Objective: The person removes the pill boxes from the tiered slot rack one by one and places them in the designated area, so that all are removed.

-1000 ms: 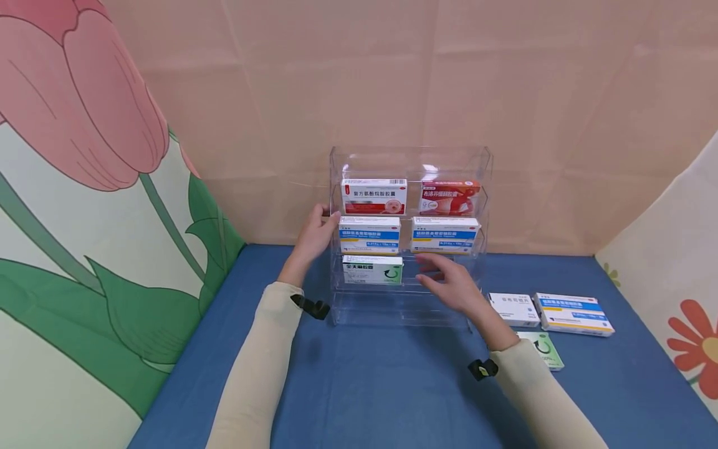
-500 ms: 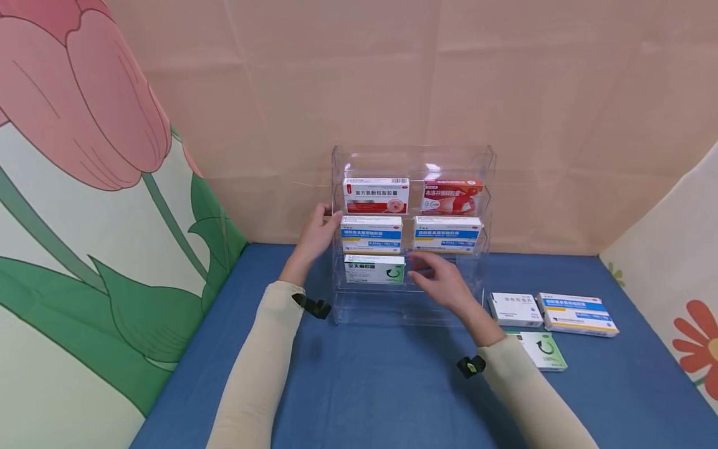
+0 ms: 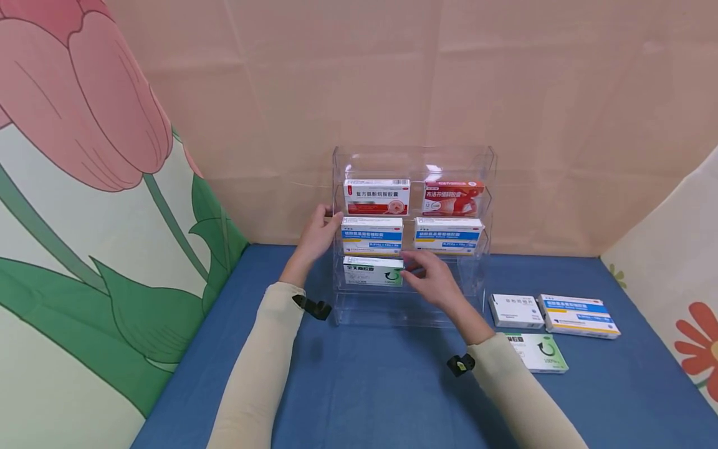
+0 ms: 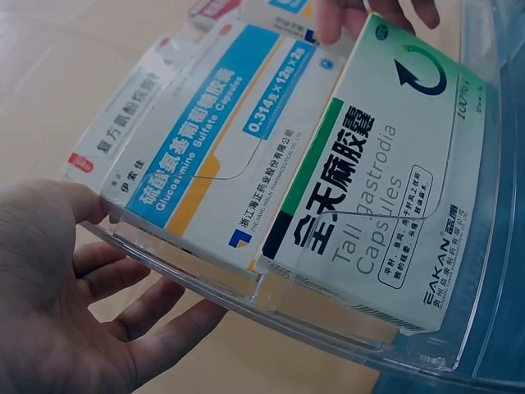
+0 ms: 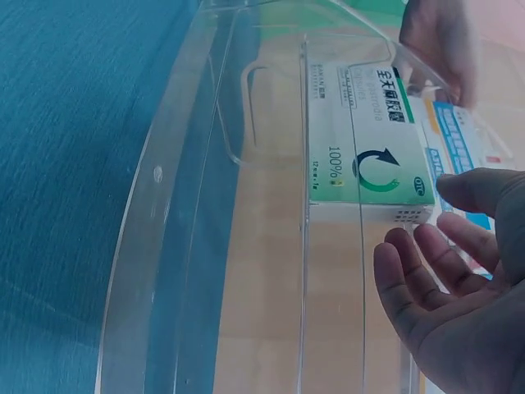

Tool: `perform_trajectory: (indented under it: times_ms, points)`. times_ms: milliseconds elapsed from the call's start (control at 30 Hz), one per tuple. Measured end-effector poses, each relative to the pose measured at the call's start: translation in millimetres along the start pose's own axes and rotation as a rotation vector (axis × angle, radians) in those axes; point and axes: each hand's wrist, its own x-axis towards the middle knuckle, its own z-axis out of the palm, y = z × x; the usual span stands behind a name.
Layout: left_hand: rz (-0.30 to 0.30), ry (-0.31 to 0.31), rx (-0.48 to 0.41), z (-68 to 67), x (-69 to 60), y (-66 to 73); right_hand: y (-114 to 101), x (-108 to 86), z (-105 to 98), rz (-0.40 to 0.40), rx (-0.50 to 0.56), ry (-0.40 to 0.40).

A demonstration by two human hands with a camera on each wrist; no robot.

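A clear acrylic display rack (image 3: 370, 310) stands on the table with medicine boxes on its tiers. My left hand (image 3: 317, 237) holds its left side edge, thumb in front and the other fingers (image 4: 168, 336) behind. The green-and-white medicine box (image 3: 373, 272) sits at the left of a lower tier. Beside that box's right end is my right hand (image 3: 432, 277), fingers loosely bent and holding nothing. In the right wrist view its thumb (image 5: 467, 190) is close to the box's corner; whether it touches cannot be told. Two blue-and-white boxes, the left one (image 3: 372, 237) and the right one (image 3: 449, 237), stand one tier higher.
Above them are a red-and-white box (image 3: 377, 197) and a red box (image 3: 453, 198). On the blue tablecloth (image 3: 370, 386), right of the rack, lie a white box (image 3: 516, 311), a blue-and-white box (image 3: 580, 316) and another green-and-white box (image 3: 541, 353). A curtain hangs behind.
My right hand has moved left along the lower tier, up to the right end of the green-and-white box. My left hand has stayed at the rack's left edge.
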Motion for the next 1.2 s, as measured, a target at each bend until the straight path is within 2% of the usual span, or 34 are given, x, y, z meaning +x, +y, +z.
perform_trajectory:
  times_ms: [267, 567, 700, 900, 1200]
  points:
    - [0.000, 0.002, -0.003, -0.2, 0.4, -1.3, -0.2, 1.7, 7.5, -0.024, -0.019, -0.001]
    - [-0.016, 0.004, 0.003, -1.9, -0.5, -1.3, -3.6, 1.4, 12.0, 0.051, 0.038, -0.036]
    - [-0.015, 0.002, -0.003, -1.6, -0.5, -0.6, -1.5, 1.3, 13.7, 0.052, 0.025, -0.039]
    - [-0.014, 0.003, 0.003, -0.5, 0.3, 0.3, 0.4, -0.1, 14.3, 0.030, 0.013, -0.024]
    - [0.001, 0.002, 0.004, 0.8, 0.7, -0.4, -3.1, -6.4, 4.5, 0.024, 0.065, 0.022]
